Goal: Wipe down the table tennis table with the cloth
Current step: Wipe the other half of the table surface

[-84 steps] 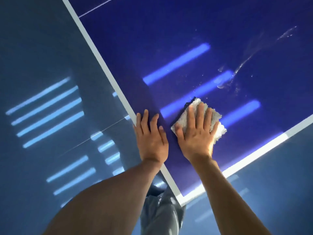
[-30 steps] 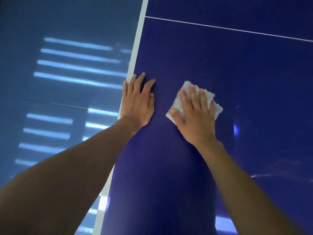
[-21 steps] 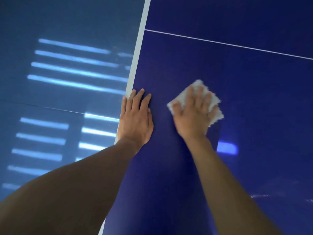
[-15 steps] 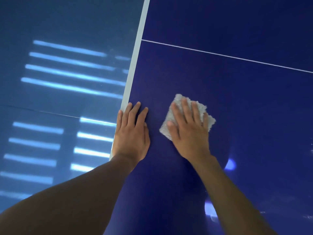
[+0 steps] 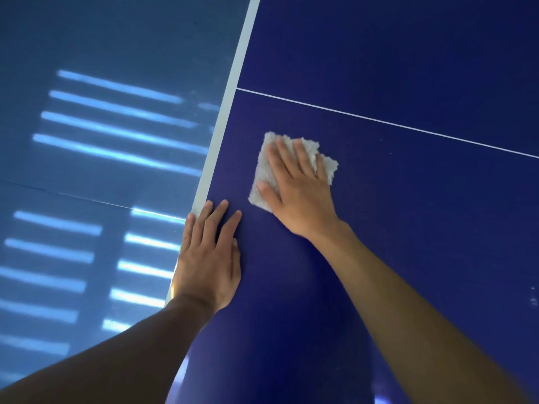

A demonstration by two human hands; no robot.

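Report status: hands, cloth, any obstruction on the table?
Right hand flat, pressing cloth on blue table. Left hand flat by white edge line. No obstruction seen.

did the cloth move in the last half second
Yes. The cloth under the right hand has slid away from the person, closer to the thin white line.

Right hand [image 5: 300, 196] lies flat on the white cloth [image 5: 264, 173], pressing it to the dark blue table [image 5: 408, 228]. Left hand [image 5: 208, 263] rests flat, fingers straight, beside the table's white edge stripe [image 5: 227, 112]. Light streaks cross the floor [image 5: 102, 170].
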